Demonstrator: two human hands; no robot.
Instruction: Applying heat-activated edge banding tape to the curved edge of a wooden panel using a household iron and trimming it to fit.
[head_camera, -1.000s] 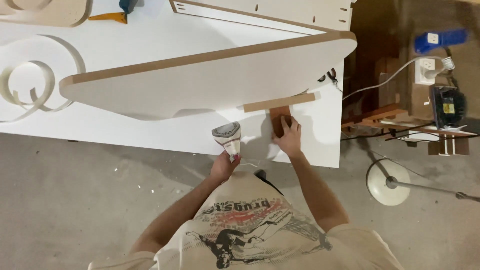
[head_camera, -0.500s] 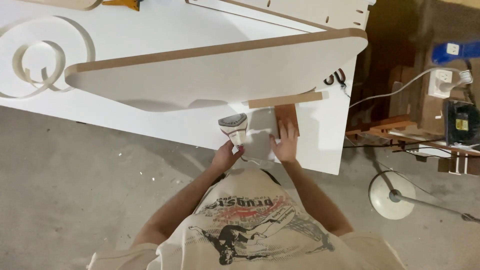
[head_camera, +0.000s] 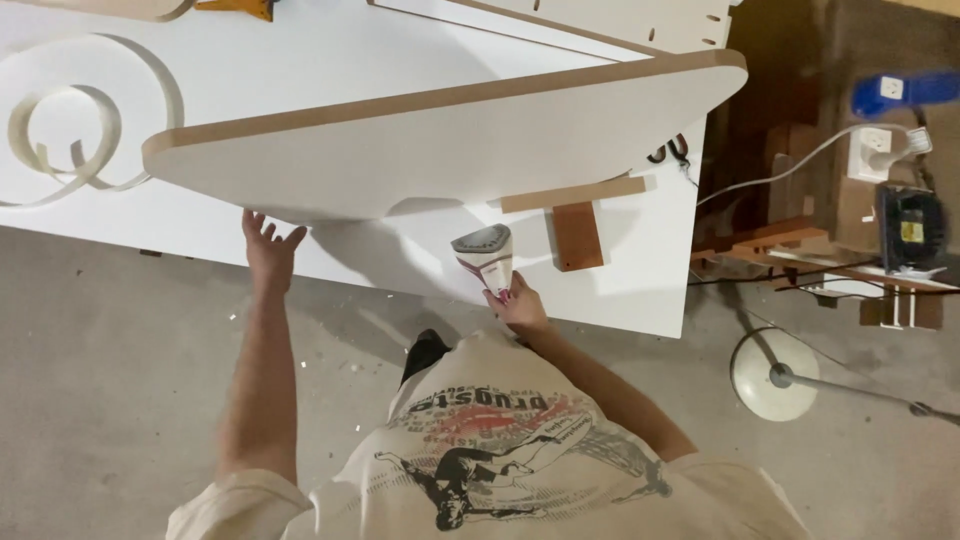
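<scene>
The left hand (head_camera: 268, 245) is open, fingers spread, at the near edge of the table (head_camera: 640, 300), just under the lower edge of the large white panel (head_camera: 440, 150) that stands on its edge there. The right hand (head_camera: 515, 303) is closed around the handle of a small iron (head_camera: 485, 255), which rests on the table just ahead of it. Right of the iron lies a brown wood block (head_camera: 577, 235) under a thin strip (head_camera: 573, 194). Far left of the left hand lies a coil of edge banding (head_camera: 60, 150).
</scene>
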